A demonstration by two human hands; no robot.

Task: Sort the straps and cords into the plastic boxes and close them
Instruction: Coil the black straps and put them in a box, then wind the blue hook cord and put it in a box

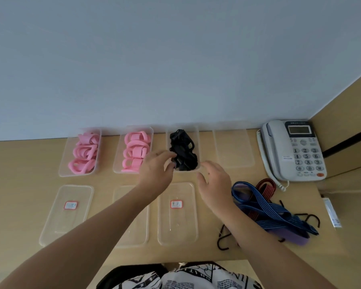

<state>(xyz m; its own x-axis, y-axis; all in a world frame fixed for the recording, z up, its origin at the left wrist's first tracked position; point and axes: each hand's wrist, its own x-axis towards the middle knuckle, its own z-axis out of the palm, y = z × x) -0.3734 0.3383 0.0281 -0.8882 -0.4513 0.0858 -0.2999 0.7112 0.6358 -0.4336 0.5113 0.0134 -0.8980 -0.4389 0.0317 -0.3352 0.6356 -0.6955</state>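
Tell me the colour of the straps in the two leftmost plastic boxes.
Pink looped straps, shown in the head view.

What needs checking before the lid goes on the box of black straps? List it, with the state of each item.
1. Black straps all inside the third box: cannot tell; the left hand covers its near left corner.
2. Left hand clear of the box: not ok; its fingers touch the straps.
3. Right hand free to take a lid: ok; open, holding nothing.
4. Labelled lid within reach: ok; flat on the table just before the box.
5. Nothing lying on that lid: ok.
6. Sorting finished: not ok; blue and red cords lie loose, and the fourth box is empty.
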